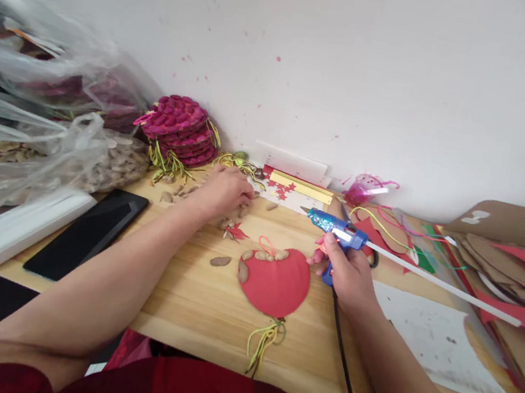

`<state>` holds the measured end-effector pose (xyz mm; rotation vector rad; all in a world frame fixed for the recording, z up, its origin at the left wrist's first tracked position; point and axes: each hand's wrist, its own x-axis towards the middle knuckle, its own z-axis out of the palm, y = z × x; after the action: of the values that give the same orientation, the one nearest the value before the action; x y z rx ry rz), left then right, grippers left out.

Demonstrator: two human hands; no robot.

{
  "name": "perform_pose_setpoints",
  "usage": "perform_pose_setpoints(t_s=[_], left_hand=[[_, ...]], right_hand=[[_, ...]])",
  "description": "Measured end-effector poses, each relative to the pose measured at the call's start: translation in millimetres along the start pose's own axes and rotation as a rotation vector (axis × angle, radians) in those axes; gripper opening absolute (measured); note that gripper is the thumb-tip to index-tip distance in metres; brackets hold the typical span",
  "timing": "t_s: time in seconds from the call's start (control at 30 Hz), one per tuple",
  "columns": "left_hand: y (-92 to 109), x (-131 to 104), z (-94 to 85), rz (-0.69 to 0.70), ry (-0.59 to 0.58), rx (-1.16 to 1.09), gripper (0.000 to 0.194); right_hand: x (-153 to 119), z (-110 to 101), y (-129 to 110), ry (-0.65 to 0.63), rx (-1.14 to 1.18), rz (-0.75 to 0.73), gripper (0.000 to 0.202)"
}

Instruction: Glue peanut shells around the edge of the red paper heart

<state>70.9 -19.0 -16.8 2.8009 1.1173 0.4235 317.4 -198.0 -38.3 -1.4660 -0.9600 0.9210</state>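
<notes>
My right hand [348, 272] grips the handle of a blue glue gun [338, 229], its nozzle pointing left and a long white glue stick [441, 279] sticking out behind. My left hand [230, 192] reaches down over a scatter of brown, peanut-like shells [179, 194], fingers bent together and their tips hidden. Between the hands lies a round red disc [277, 284] with several shells along its upper left edge. An orange loop [267, 245] shows at its top, and a yellow-green tassel [264, 342] hangs from its bottom. One loose shell [220, 261] lies left of the disc.
A stack of magenta shell-covered discs [180, 128] stands by the wall. Plastic bags of shells [116, 160], a power strip [17, 231] and a black phone [88, 230] occupy the left. Cardboard pieces [504, 266] and white paper [441, 336] lie right. A black cord [341, 353] trails forward.
</notes>
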Motion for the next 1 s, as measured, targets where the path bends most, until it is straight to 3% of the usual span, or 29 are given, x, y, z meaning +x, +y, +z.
perform_pose_setpoints(t_s=[0.23,0.47,0.57,0.73,0.87,1.0], left_hand=[[5.7,2.4,-1.4,-0.093,-0.073,0.024,0.021],[11.6,1.8,-3.4,-0.131,-0.047,0.067,0.023],[24.6,-2.9,-8.8,-0.168,-0.034,-0.069,0.019],[62.3,-16.1,-10.3,-0.180,-0.188,-0.468,0.017],[83.5,-23.7,-5.6,-0.200,-0.340,-0.505,0.020],[88.5,-26.7,-2.9,-0.242,-0.400,-0.517,0.021]], right_hand=[[-1.2,1.8,1.0,-0.008,0.027,-0.004,0.048],[-3.6,3.5,-3.5,-0.006,0.046,0.049,0.053],[-4.5,1.7,-4.3,0.038,-0.007,0.051,0.051],[-5.3,2.0,-4.8,0.028,-0.020,0.059,0.049],[-6.5,4.6,-6.3,0.010,0.034,0.069,0.050],[-6.4,5.8,-8.1,-0.027,0.073,0.073,0.049]])
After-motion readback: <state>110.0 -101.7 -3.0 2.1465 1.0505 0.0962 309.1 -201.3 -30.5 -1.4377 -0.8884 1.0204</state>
